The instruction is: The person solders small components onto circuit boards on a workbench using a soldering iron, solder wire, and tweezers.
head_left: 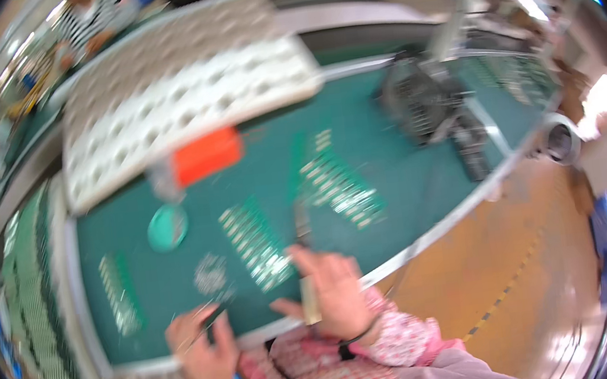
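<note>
The view is smeared by motion. My right hand is closed around a slim tool with a yellowish handle and a greyish metal end pointing away from me; its exact kind is too blurred to tell. Just left of that hand lies a green circuit board panel with rows of pale parts. My left hand is at the table's near edge, thumb and fingers around a short black piece that I cannot name. Beyond the left hand is a small heap of clear or silvery bits.
More board panels lie right and left on the green mat. A round teal dish, orange box and white dimpled tray stand beyond. A black device is at far right; another person at upper left.
</note>
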A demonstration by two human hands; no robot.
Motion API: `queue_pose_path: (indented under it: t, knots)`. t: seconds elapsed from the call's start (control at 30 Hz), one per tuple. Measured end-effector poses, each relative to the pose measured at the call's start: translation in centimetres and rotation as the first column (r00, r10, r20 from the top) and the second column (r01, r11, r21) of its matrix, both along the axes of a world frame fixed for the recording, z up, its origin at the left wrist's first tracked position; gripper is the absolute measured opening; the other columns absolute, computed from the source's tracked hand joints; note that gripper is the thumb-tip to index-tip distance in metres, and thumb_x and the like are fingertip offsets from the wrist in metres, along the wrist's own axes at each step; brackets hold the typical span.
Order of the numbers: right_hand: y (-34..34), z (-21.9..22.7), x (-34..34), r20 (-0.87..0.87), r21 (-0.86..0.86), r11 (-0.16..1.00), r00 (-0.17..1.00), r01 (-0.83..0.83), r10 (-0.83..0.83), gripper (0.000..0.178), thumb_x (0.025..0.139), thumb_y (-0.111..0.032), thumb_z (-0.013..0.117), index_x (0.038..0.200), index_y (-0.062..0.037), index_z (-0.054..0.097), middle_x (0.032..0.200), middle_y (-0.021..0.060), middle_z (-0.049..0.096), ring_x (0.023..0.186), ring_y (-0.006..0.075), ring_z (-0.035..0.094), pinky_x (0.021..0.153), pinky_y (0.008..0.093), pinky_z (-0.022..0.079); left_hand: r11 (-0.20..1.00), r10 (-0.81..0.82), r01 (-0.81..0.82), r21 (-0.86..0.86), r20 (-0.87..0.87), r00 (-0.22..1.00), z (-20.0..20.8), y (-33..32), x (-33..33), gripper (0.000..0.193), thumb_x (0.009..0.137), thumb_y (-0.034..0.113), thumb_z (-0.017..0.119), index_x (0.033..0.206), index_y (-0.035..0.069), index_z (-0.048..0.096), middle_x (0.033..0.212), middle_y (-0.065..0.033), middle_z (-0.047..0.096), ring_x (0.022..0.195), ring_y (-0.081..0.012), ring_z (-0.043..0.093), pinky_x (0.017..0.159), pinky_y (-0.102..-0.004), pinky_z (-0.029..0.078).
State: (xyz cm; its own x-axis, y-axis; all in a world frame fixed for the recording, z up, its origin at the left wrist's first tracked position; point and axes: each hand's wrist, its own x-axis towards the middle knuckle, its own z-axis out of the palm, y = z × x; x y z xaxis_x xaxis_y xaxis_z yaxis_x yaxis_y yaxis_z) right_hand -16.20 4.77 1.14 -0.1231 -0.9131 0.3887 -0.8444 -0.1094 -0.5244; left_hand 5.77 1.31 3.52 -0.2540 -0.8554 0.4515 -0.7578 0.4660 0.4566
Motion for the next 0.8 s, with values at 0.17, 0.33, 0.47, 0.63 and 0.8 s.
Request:
queue_pose_path:
  t: [0.17,0.33,0.47,0.63,0.8]
  knots:
    - [-1.4,-1.1,2.0,-0.076,-0.105,0.992,0.994,0.066,-0.074,0.089,0.072,-0.038,0.081,0.145,-0.0057,0.043,0.113,0.0118,0.057,0.097,0.0283,0.057,0.084,0.0392,0.043,0.984,0.168,-0.171,-0.048,0.566,0.807,2.3,1.5,5.9,0.024,0.091,0.025,0.064,0.101,0.003,0.065,0.09,-0.0148,0.066,0.09,-0.0347,0.063,0.086,-0.0464,0.045]
    - [-0.5,-1.0,0.8,-0.06,-0.08,0.997,0.998,0.01,-0.015,0.085,0.075,-0.024,0.076,0.148,-0.002,0.039,0.106,0.0111,0.055,0.098,0.0271,0.056,0.085,0.036,0.042,0.985,0.149,-0.169,-0.034,0.659,0.738,1.6,0.9,7.6,0.022,0.086,0.025,0.064,0.097,0.006,0.067,0.081,-0.0132,0.067,0.078,-0.0329,0.064,0.079,-0.0465,0.045]
    - [0.3,-0.8,-1.4,-0.036,-0.068,0.992,0.994,-0.11,0.107,0.088,0.077,-0.025,0.076,0.151,-0.0061,0.033,0.114,0.0129,0.054,0.108,0.0297,0.055,0.094,0.0395,0.04,0.98,0.15,-0.2,-0.019,0.73,0.667,2.0,0.2,7.4,0.022,0.084,0.027,0.065,0.093,0.007,0.069,0.075,-0.0121,0.066,0.068,-0.0327,0.065,0.074,-0.0469,0.045]
    - [0.4,-0.9,-4.3,0.031,-0.117,0.964,0.969,-0.239,0.244,0.076,0.083,-0.024,0.075,0.148,-0.0082,0.039,0.111,0.0117,0.055,0.104,0.0292,0.056,0.095,0.0405,0.04,0.976,0.174,-0.215,-0.044,0.75,0.638,1.1,-0.3,8.0,0.027,0.084,0.034,0.067,0.091,0.008,0.068,0.075,-0.0108,0.068,0.069,-0.0316,0.066,0.073,-0.0474,0.046]
    - [0.8,-0.4,-4.3,0.081,-0.228,0.954,0.973,-0.193,0.216,0.039,0.089,-0.021,0.072,0.125,-0.0143,0.059,0.092,0.0034,0.055,0.09,0.023,0.059,0.084,0.0365,0.045,0.959,0.266,-0.255,-0.126,0.713,0.649,2.2,0.4,6.5,0.027,0.095,0.035,0.06,0.094,0.008,0.065,0.08,-0.0114,0.066,0.072,-0.0313,0.064,0.073,-0.0459,0.045]
